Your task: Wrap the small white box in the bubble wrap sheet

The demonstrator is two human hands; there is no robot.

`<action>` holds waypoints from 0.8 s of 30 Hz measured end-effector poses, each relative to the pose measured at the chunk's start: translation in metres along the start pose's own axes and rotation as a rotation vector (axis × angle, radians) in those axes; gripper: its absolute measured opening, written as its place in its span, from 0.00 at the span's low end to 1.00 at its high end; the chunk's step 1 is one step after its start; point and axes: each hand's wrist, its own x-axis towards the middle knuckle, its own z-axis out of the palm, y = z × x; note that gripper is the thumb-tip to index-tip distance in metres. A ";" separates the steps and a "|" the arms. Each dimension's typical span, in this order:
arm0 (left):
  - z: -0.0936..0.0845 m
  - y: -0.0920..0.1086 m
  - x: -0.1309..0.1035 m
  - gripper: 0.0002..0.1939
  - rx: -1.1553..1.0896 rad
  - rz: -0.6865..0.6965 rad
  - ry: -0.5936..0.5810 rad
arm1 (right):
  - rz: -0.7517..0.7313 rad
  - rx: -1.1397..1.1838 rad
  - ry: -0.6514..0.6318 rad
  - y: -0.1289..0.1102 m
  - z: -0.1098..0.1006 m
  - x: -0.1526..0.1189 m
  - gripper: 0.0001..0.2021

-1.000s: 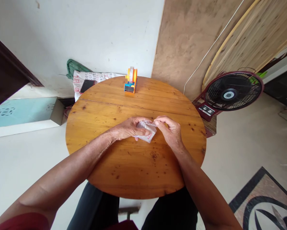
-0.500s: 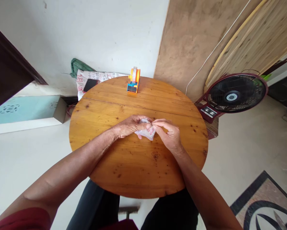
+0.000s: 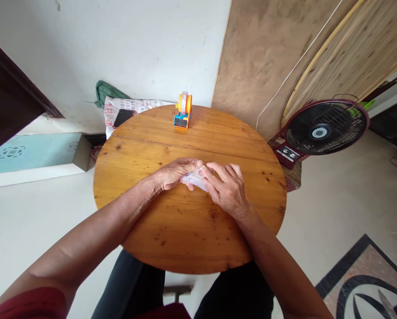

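A small, crumpled clear plastic bag [image 3: 194,178] is held over the middle of the round wooden table [image 3: 191,239]. My left hand [image 3: 178,173] grips its left side, with the thumb on top and fingertips showing below. On the right, my right hand [image 3: 226,186] has its bent fingers and thumb closed on the bag's right part. Fingers cover much of the bag, and whether anything is inside cannot be made out.
An orange and blue tape dispenser [image 3: 183,110] stands at the table's back edge. Behind the back left edge lie a black flat object [image 3: 123,118] and a printed sack [image 3: 110,108]. A dark red fan [image 3: 321,130] stands to the right.
My right hand has shifted slightly left and turned, its fingers now reaching over the bag. The bag has moved slightly left and looks more folded, with its red print now mostly hidden.
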 end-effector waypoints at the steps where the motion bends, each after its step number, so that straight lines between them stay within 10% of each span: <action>1: 0.000 0.000 0.000 0.24 -0.006 0.002 0.006 | -0.010 -0.002 0.004 0.000 0.000 0.000 0.13; 17: 0.000 0.005 0.000 0.25 -0.079 0.042 0.062 | 0.207 0.354 0.329 0.009 0.004 -0.001 0.15; 24: 0.000 0.006 -0.002 0.25 -0.037 0.084 -0.035 | 0.202 0.456 0.137 0.007 0.008 0.000 0.25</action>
